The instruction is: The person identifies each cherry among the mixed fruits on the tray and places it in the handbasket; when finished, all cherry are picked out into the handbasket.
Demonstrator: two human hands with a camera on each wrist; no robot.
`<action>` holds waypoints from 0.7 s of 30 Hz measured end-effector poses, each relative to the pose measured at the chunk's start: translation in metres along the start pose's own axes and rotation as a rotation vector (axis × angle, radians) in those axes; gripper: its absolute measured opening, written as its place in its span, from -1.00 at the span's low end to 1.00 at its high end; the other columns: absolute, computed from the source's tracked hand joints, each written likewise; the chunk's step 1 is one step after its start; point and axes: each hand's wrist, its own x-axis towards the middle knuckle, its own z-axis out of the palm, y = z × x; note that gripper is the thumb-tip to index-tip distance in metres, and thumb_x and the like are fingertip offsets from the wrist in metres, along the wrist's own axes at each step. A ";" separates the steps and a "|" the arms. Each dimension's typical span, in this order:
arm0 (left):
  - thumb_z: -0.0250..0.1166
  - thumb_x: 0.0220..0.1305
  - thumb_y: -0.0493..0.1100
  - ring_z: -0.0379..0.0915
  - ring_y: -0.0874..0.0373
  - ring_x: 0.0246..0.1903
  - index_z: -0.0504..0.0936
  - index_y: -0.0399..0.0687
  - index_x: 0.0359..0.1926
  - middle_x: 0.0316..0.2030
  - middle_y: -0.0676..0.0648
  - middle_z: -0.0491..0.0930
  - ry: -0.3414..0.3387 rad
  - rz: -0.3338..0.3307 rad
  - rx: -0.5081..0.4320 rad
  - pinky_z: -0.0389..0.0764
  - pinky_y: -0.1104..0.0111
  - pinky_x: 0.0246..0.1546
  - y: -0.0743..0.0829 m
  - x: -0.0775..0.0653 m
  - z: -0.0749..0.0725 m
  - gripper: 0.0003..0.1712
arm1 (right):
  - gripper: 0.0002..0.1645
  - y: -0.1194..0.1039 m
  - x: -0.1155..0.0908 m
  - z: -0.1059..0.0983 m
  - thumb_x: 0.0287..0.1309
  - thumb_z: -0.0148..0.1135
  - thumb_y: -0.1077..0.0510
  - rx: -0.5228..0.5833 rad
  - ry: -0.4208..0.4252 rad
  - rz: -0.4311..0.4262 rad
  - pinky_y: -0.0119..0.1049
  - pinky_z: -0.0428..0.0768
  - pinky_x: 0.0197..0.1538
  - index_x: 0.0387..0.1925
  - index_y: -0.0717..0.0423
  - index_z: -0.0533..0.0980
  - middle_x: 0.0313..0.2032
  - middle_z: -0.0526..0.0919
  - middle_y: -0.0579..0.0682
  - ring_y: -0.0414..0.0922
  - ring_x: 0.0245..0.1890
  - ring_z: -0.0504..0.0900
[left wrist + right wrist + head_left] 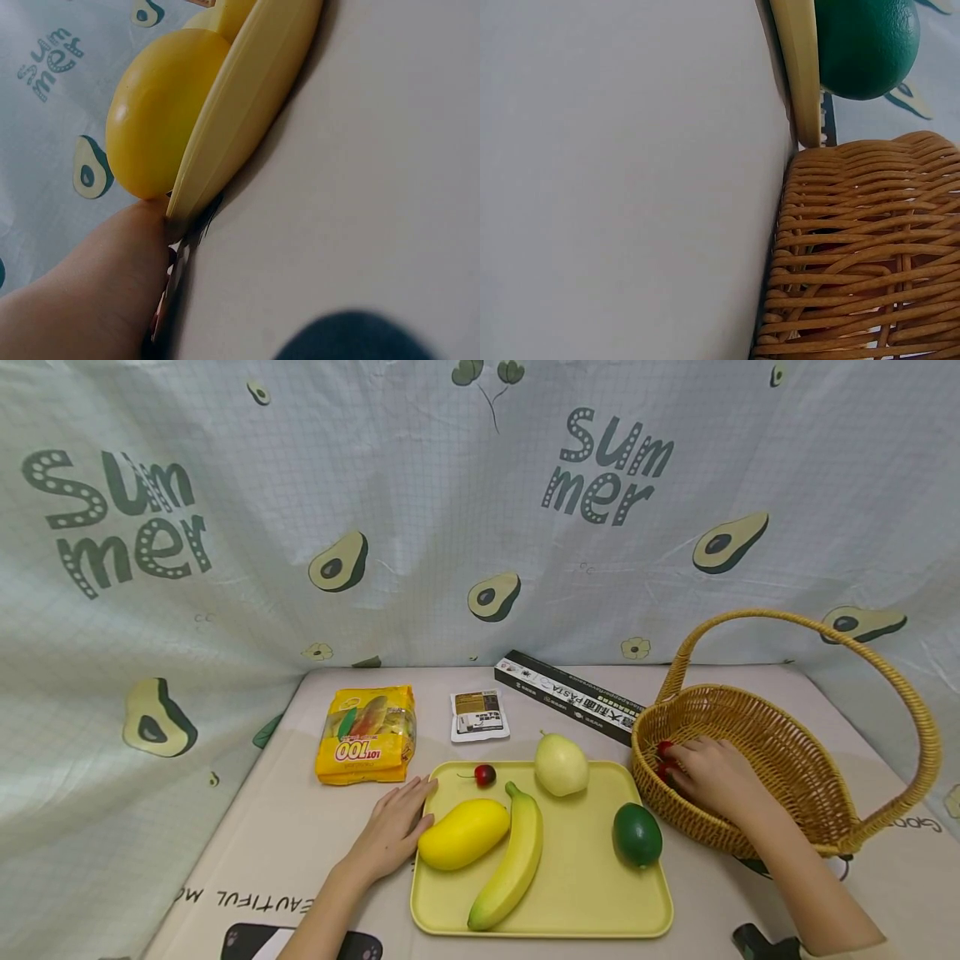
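My right hand (712, 774) reaches into the wicker basket (795, 735). Its fingertips pinch a red cherry (665, 769) by the basket's left wall, and another red cherry (663, 748) shows just above them. With fingers stretched out, my left hand (393, 831) rests on the left rim of the yellow tray (585, 877). On that tray lie a yellow mango (465, 833), a banana (517, 860), a dark red cherry (484, 776), a pale pear (561, 766) and a dark green avocado (637, 835). The basket wall hides the right fingers in the right wrist view.
Behind the tray lie a yellow snack bag (367, 735), a small white packet (479, 716) and a long black pasta box (570, 695). The basket's tall handle (911, 693) arches up at the right. A patterned curtain (420, 485) hangs behind the table.
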 end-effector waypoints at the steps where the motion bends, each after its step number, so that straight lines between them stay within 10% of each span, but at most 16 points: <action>1: 0.07 0.31 -0.05 -0.03 0.07 0.33 0.24 -0.04 0.32 0.30 -0.06 0.22 0.000 0.001 -0.001 -0.11 0.09 0.31 0.000 0.000 0.000 -0.42 | -0.75 0.000 0.000 0.000 -0.17 0.42 0.18 -0.004 0.000 0.000 -0.07 0.49 -0.51 -0.37 0.19 0.60 -0.51 0.61 0.06 0.01 -0.55 0.51; 21: 0.09 0.31 -0.05 0.00 0.07 0.32 0.26 -0.04 0.32 0.29 -0.06 0.24 0.018 0.008 0.004 -0.09 0.08 0.31 0.000 0.000 0.001 -0.42 | -0.78 -0.008 0.009 -0.010 -0.19 0.36 0.20 -0.078 0.199 0.059 -0.10 0.42 -0.54 -0.42 0.23 0.58 -0.48 0.61 0.13 0.10 -0.44 0.51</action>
